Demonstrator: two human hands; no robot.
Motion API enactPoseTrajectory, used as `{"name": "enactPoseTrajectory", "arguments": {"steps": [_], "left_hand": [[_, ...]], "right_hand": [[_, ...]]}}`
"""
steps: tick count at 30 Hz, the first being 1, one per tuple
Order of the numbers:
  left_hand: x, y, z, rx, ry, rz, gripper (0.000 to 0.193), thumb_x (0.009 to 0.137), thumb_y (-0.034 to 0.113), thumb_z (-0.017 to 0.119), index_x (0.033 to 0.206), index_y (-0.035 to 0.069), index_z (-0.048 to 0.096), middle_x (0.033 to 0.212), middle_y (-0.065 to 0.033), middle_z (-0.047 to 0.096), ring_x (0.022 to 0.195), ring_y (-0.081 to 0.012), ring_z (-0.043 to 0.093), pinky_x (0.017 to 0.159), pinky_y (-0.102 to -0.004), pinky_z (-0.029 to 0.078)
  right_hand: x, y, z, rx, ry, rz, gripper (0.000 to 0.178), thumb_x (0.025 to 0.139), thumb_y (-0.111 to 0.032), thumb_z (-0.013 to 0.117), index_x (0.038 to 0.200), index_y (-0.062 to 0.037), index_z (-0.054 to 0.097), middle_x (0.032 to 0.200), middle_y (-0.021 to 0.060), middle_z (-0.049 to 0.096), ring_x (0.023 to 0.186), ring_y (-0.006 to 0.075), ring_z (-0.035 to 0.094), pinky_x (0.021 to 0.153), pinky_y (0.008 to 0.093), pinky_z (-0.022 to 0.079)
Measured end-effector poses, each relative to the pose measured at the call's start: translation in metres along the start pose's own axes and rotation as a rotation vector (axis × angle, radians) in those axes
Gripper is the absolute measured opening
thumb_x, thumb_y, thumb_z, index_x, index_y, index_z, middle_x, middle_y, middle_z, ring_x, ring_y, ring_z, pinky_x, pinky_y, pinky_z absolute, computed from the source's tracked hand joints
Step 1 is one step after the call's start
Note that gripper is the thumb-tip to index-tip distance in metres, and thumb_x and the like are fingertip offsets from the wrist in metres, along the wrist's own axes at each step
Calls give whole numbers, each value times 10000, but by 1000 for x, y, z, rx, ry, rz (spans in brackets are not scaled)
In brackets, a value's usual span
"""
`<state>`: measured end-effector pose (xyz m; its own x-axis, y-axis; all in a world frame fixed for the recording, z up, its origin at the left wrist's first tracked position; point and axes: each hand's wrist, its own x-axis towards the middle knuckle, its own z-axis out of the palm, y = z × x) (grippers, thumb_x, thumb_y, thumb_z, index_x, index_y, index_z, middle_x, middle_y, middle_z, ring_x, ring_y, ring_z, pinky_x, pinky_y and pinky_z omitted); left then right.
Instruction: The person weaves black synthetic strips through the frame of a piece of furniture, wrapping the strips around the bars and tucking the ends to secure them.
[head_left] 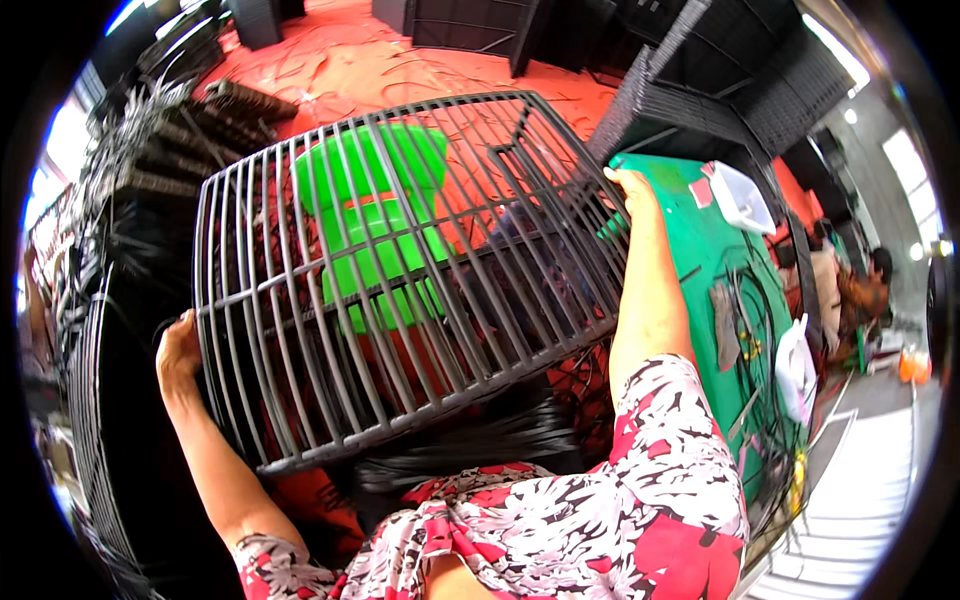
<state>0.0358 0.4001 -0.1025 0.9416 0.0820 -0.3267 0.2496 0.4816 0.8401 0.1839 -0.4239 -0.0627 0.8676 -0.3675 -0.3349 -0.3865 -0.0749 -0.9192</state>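
Observation:
A large black barred frame [365,270] is held up in front of me, tilted, its right side higher than its left. Long parallel slats run across it, joined by crossbars and a thick outer rail. My left hand [180,348] is closed round the frame's left edge, its fingers partly hidden behind the rail. At the upper right edge, my right hand [630,188] grips the frame, thumb on the near side and fingers mostly out of sight. Through the bars shows a bright green plastic chair [388,232].
A green-topped table [690,240] stands at my right, bearing a white tray [742,198], dark cords and a white bag [795,370]. Dark woven furniture [690,110] rises behind it. Bundled dark strips [140,220] are piled at left. Red sheeting [330,60] covers the floor ahead. People [850,290] sit far right.

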Motion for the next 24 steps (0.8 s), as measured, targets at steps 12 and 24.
{"name": "enactPoseTrajectory", "arguments": {"steps": [12, 24], "left_hand": [[-18, -2, 72, -149, -22, 53, 88, 817, 90, 588, 847, 13, 619, 832, -102, 665, 741, -211, 632, 767, -338, 506], [-21, -2, 69, -34, 108, 9, 94, 747, 154, 679, 790, 78, 642, 764, -46, 660, 670, -202, 605, 647, -373, 494]], "right_hand": [[19, 38, -25, -18, 281, -277, 254, 812, -266, 556, 807, -24, 635, 664, 124, 630, 515, 243, 585, 410, 362, 459], [-17, 15, 3, -52, 164, -189, 256, 777, -304, 673, 810, -51, 663, 685, 85, 647, 515, 188, 596, 401, 312, 443]]}}
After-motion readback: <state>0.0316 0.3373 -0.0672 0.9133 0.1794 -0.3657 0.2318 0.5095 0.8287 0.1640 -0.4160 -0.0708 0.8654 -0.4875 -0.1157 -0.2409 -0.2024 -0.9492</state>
